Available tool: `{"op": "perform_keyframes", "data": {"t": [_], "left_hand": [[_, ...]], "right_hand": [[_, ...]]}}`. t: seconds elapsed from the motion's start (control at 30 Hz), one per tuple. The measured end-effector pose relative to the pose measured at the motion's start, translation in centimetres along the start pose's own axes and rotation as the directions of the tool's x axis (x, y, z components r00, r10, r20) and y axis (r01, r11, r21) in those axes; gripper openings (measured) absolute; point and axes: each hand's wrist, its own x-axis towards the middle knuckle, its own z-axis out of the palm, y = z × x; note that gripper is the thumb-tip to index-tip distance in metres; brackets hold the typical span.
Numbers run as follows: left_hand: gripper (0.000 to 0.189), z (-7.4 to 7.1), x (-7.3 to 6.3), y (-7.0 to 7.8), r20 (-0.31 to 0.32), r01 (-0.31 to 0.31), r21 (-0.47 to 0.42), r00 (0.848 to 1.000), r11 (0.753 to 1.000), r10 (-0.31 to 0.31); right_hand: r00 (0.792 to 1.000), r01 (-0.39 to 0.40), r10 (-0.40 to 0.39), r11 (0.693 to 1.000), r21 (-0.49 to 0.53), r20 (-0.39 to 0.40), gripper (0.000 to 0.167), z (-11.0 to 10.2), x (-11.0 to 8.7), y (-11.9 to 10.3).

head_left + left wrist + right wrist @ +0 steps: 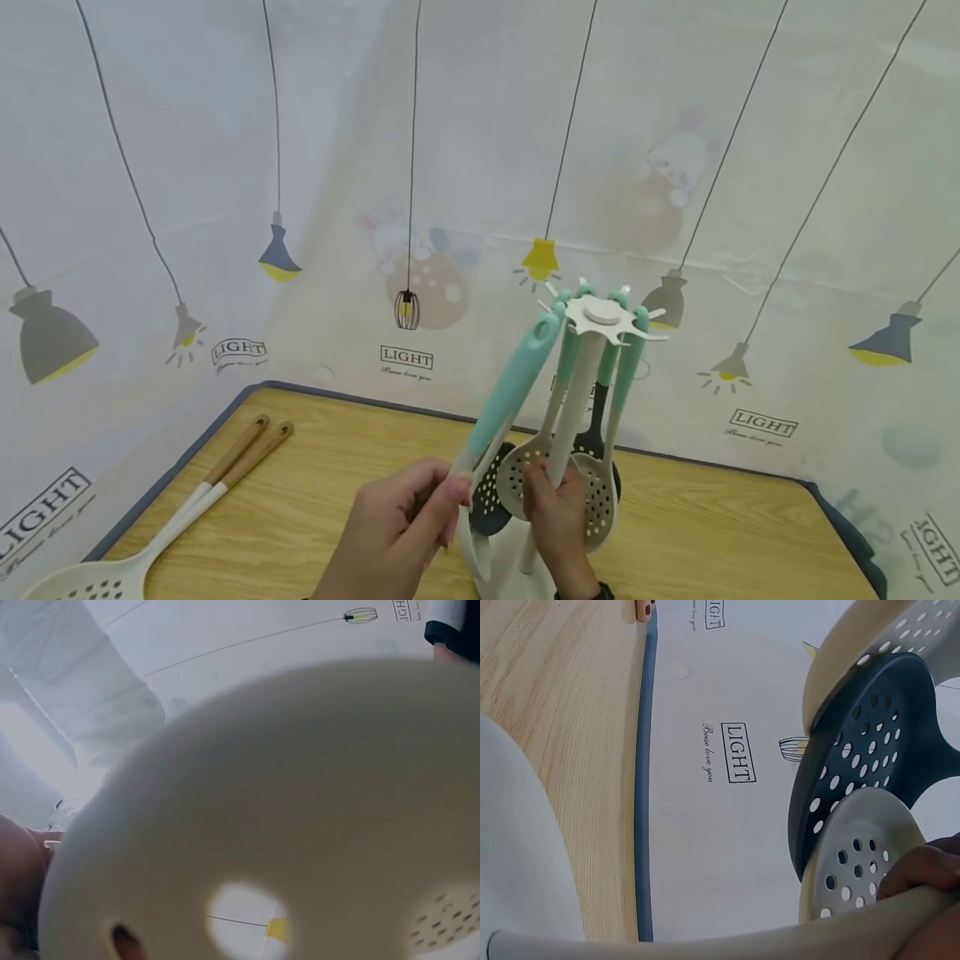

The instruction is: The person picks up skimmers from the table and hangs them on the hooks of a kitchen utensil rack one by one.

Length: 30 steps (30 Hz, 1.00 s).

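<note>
My left hand (408, 517) pinches a kitchen utensil by the lower end of its mint-green handle (506, 392). The handle slants up, its looped end overlapping the edge of the white hook wheel (600, 312). Around the white pole (576, 408) of this utensil stand, the fingers of my right hand (555, 508) are curled. Several mint-handled utensils hang from the hooks, among them a dark skimmer (922, 742) and a beige skimmer (517, 479). A large blurred beige surface (247, 787) with a round hole fills the left wrist view.
At the left of the wood-patterned table (337, 450) lie two white utensils with wooden handles (255, 450); the front one has a perforated head (82, 575). The stand's white base (510, 575) sits in front. A lamp-printed curtain (480, 167) rises behind the table's dark edge.
</note>
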Motion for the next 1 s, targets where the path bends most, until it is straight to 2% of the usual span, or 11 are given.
{"op": "perform_keyframes", "data": {"t": [0.1,0.3,0.47,0.67,1.0], "left_hand": [[0.027,0.2,0.2,0.2,0.013,-0.017,-0.007,1.000,1.000,0.018],[0.030,0.6,0.5,0.7,0.009,0.035,-0.012,0.999,0.999,-0.034],[0.031,0.9,0.7,0.8,0.009,0.035,-0.015,0.999,0.999,-0.035],[0.037,1.4,1.0,0.9,0.029,0.086,-0.035,0.996,0.996,-0.085],[0.038,1.9,1.2,1.0,0.032,0.115,-0.023,0.993,0.993,-0.114]], "right_hand": [[1.000,0.000,0.000,1.000,-0.015,0.006,0.031,0.0,0.1,0.0],[1.000,-0.003,0.003,0.999,-0.033,0.004,0.029,0.0,0.0,0.0],[1.000,0.000,0.000,1.000,-0.021,0.001,0.029,0.0,0.0,0.0],[1.000,-0.007,0.007,1.000,-0.026,0.008,0.030,-0.1,0.0,0.0],[1.000,-0.020,0.020,0.999,-0.044,0.004,0.029,-0.2,0.0,0.0]]}}
